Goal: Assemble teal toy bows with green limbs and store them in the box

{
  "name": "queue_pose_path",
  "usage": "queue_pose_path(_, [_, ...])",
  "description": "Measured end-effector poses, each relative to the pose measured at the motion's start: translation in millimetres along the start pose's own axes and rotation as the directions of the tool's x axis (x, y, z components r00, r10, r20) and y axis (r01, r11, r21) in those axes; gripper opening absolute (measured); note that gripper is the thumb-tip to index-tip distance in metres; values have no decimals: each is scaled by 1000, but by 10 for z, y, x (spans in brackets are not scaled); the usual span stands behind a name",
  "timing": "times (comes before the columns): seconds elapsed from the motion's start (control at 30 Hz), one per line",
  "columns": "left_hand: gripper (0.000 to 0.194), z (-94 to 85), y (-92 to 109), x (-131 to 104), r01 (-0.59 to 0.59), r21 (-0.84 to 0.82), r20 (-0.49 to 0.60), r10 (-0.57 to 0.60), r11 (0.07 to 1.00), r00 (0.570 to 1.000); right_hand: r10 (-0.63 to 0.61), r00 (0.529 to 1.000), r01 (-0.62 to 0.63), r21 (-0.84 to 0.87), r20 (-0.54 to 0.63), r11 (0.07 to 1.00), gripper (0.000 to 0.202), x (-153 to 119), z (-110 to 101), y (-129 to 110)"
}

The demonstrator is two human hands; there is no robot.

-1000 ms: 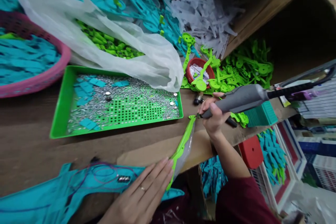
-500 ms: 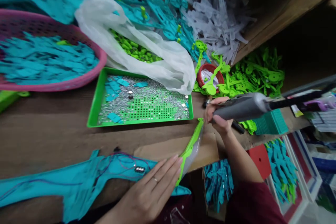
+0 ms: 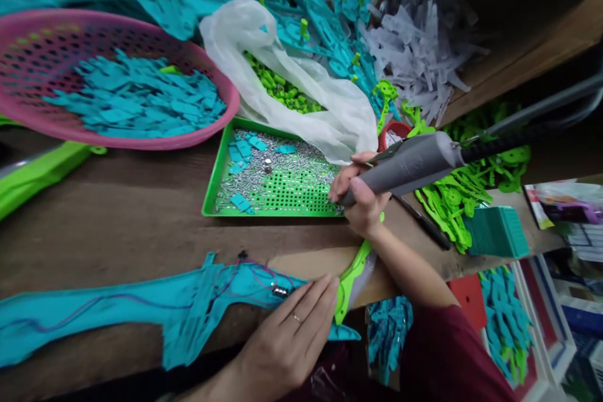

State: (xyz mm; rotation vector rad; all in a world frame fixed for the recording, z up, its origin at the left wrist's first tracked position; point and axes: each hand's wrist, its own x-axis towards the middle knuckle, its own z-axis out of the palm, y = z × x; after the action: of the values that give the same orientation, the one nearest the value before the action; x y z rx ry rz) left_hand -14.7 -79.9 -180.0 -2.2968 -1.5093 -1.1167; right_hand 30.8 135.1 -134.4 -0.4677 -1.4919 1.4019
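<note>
My right hand (image 3: 362,201) is wrapped round a grey electric screwdriver (image 3: 409,163), its fingertips at the right end of a green tray (image 3: 214,191) of small screws (image 3: 245,182). Whether those fingers also pinch a screw, I cannot tell. My left hand (image 3: 292,333) lies flat, fingers stretched out, on the front of a turquoise plastic toy-gun shell (image 3: 136,301). Wires and small silver cells (image 3: 279,290) sit in that shell. Touching the left fingertips is a lime-green strip (image 3: 351,279) with a translucent grey piece; my right forearm partly covers its far end.
A pink basket (image 3: 188,138) of turquoise parts stands at the left. Behind the tray lies a white bag (image 3: 325,132) with green pieces. Clear plastic pieces (image 3: 414,44) and lime-green parts (image 3: 452,207) are heaped at the right, near a black-handled tool (image 3: 431,229).
My right hand has moved with the screwdriver from the far end of the lime-green strip to the tray of screws. The left hand stays flat on the shell. The view has shifted.
</note>
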Motion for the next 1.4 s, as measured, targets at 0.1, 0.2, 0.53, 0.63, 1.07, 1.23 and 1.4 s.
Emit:
queue_pose_path(0.1, [36,-5,-50,31,9,-4,13,-9,1000,1000,2,1000,-2,-12,-13,1000,33,-1,5,7])
queue_pose_path(0.2, [35,-17,-84,66,22,-11,40,-21,1000,999,40,999,-41,-42,-34,998,40,11,38,51])
queue_pose_path(0.53, [31,8,-97,9,36,-75,32,-34,997,999,-145,988,143,-46,-49,989,22,-234,-154,-864])
queue_pose_path(0.63, [30,-20,-114,15,26,-112,79,-17,993,997,-62,998,63,-104,8,993,27,-546,-313,-1022])
queue_pose_path(1.07, [38,46,-93,-22,61,-141,40,-55,988,998,-56,997,63,-167,44,984,34,-858,-448,-621])
queue_pose_path(1.23, [36,55,-81,-42,70,-133,44,-65,989,997,-81,991,95,-132,107,987,30,-788,-418,-567])
queue_pose_path(1.4, [30,59,-66,-35,86,-148,37,-81,985,996,-79,945,99,-50,318,994,25,-744,-490,-596])
